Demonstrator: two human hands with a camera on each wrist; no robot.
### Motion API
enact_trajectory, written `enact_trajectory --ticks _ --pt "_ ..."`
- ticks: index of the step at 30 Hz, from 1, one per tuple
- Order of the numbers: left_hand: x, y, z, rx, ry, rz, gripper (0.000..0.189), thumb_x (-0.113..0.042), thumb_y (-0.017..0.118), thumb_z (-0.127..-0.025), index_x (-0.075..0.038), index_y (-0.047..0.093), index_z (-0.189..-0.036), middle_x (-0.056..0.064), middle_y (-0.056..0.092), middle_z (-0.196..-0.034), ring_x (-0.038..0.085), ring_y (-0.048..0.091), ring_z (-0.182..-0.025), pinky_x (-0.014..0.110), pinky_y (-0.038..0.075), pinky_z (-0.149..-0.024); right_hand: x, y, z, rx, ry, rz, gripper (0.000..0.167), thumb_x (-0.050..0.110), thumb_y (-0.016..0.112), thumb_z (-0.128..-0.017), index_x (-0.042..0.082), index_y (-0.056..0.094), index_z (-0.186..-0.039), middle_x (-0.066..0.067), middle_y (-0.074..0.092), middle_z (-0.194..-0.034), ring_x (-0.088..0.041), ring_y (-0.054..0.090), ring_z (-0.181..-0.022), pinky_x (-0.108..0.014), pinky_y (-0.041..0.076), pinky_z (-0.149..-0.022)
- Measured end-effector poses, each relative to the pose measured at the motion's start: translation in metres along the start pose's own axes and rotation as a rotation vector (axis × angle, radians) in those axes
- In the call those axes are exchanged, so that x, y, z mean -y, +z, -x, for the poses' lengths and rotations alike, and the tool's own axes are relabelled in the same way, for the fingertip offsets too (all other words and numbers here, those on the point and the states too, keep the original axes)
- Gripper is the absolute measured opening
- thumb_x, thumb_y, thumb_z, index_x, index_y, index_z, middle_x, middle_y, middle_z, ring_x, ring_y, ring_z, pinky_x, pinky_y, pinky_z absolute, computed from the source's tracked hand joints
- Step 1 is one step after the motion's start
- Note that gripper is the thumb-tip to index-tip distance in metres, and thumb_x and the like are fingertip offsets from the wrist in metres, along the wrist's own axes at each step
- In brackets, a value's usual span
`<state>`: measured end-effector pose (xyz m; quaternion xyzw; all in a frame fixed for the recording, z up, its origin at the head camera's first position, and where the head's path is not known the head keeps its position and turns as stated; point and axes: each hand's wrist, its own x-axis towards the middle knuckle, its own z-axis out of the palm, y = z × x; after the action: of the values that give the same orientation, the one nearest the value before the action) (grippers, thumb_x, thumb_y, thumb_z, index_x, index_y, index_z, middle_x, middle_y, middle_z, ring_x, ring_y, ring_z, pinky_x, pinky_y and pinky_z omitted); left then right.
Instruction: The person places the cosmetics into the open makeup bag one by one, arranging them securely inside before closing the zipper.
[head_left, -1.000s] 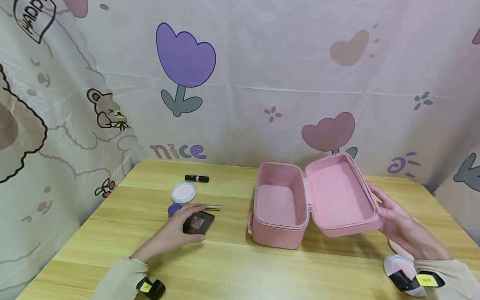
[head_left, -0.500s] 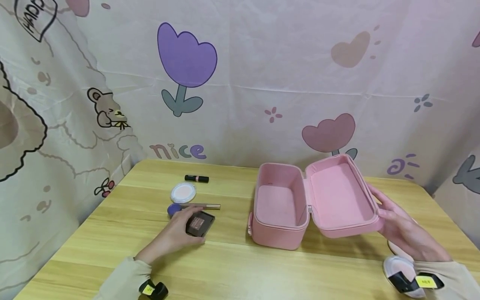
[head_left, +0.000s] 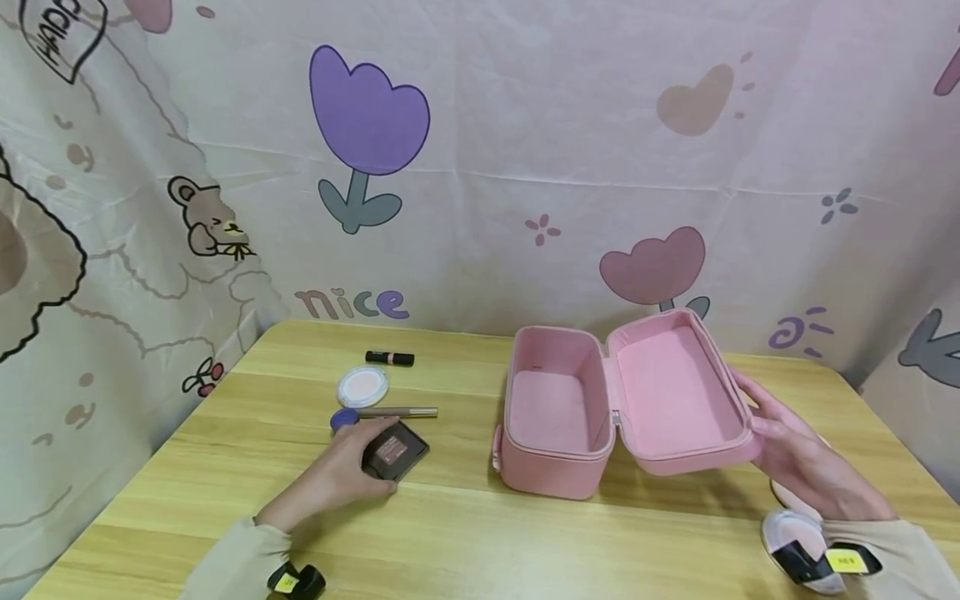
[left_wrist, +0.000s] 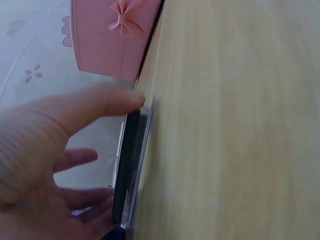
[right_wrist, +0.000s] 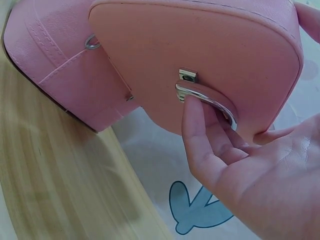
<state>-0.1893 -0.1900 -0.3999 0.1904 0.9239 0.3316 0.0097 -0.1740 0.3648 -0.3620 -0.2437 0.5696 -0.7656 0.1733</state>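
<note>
Pink case (head_left: 553,477) stands open on wooden desk (head_left: 450,550), just right of frame centre in head view, lid (head_left: 681,387) swung out rightward. Right hand (head_left: 813,467) holds lid, fingers curled at metal handle (right_wrist: 211,101). Left hand (head_left: 347,469), lower left of centre, grips dark compact (head_left: 395,451) between thumb and fingers; cannot tell if compact touches desk. Above it in frame: metallic stick (head_left: 401,412), round white compact (head_left: 363,387), black tube (head_left: 390,358).

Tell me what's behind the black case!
Behind the case: a stick with a blue thing at its left end, then a pale disc, then a black tube. The left hand and the case hide some table just behind, so I can't see there.
</note>
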Motion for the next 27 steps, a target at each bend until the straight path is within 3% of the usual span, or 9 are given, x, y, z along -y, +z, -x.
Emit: enact_trajectory --ticks 4,13,17,23,27 --pt "-0.0008 -0.0007 -0.0006 0.005 0.017 0.004 0.081 -0.015 0.085 -0.063 0.003 0.051 -0.134 0.019 0.058 -0.123 0.035 0.05 -0.105 0.047 0.045 -0.082 0.0008 -0.0004 0.0002 -0.001 -0.003 0.011 0.056 0.007 0.028 -0.102 0.034 0.029 -0.151 0.014 0.037 -0.148 -0.013 0.046 -0.127 -0.033 0.042 -0.097" --pt "-0.0019 0.0005 0.0019 0.038 0.085 0.001 0.087 -0.025 0.087 -0.064 0.002 0.049 -0.137 0.026 0.051 -0.132 0.046 0.044 -0.117 0.063 0.039 -0.092 0.0009 -0.0018 0.0007 -0.052 0.024 0.029 0.054 0.01 0.029 -0.101 0.036 0.031 -0.149 0.016 0.038 -0.146 -0.013 0.048 -0.125 -0.034 0.044 -0.095" --pt "-0.0009 0.0018 0.0021 0.024 0.116 -0.001 0.082 -0.022 0.086 -0.066 0.003 0.05 -0.136 0.026 0.051 -0.132 0.044 0.045 -0.115 0.061 0.04 -0.091 0.0005 -0.0021 0.0012 -0.041 0.019 0.028 0.055 0.01 0.03 -0.101 0.035 0.032 -0.149 0.016 0.038 -0.146 -0.013 0.047 -0.125 -0.034 0.044 -0.095" --pt "0.0023 0.0032 0.0004 0.004 0.099 0.06 0.079 -0.015 0.086 -0.065 -0.002 0.052 -0.135 0.022 0.054 -0.13 0.038 0.044 -0.111 0.057 0.044 -0.086 -0.0004 -0.0014 0.0009 -0.035 0.019 0.022 0.055 0.01 0.03 -0.101 0.035 0.032 -0.149 0.015 0.038 -0.146 -0.013 0.047 -0.125 -0.034 0.043 -0.096" --pt "0.0024 0.0039 -0.002 -0.05 0.12 0.119 0.077 -0.014 0.085 -0.063 -0.008 0.054 -0.134 0.019 0.052 -0.132 0.04 0.042 -0.114 0.062 0.043 -0.085 -0.0006 -0.0005 -0.0004 -0.034 0.015 0.02 0.055 0.009 0.03 -0.101 0.035 0.032 -0.149 0.015 0.038 -0.146 -0.013 0.047 -0.126 -0.034 0.043 -0.096"
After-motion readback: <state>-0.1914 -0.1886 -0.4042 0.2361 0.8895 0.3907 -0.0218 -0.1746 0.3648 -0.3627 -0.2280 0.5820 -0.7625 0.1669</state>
